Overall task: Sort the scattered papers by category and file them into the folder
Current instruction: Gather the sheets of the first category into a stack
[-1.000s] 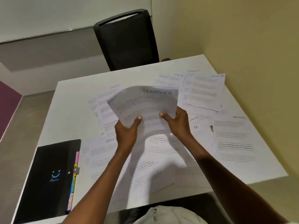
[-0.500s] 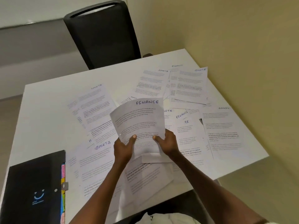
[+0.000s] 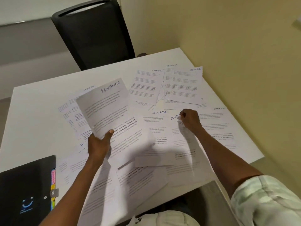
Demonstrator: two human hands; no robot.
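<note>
My left hand (image 3: 99, 144) grips the bottom edge of a printed sheet headed FINANCE (image 3: 104, 105) and holds it tilted above the table. My right hand (image 3: 189, 119) is down on the table to the right, fingers curled and pinching the top of another sheet marked FINANCE (image 3: 180, 141). Several more printed papers lie scattered over the white table (image 3: 32, 115), headed SPORTS (image 3: 146, 85), ADMIN (image 3: 216, 126) and FINANCE. The black folder (image 3: 24, 190) with coloured tabs lies shut at the near left corner.
A black office chair (image 3: 92, 31) stands behind the table's far edge. A yellow wall (image 3: 236, 46) runs close along the table's right side. Overlapping papers (image 3: 130, 180) cover the near middle of the table.
My right hand let go of the held FINANCE sheet and moved right and down onto another FINANCE sheet on the table. My left hand now holds the first sheet alone, farther left.
</note>
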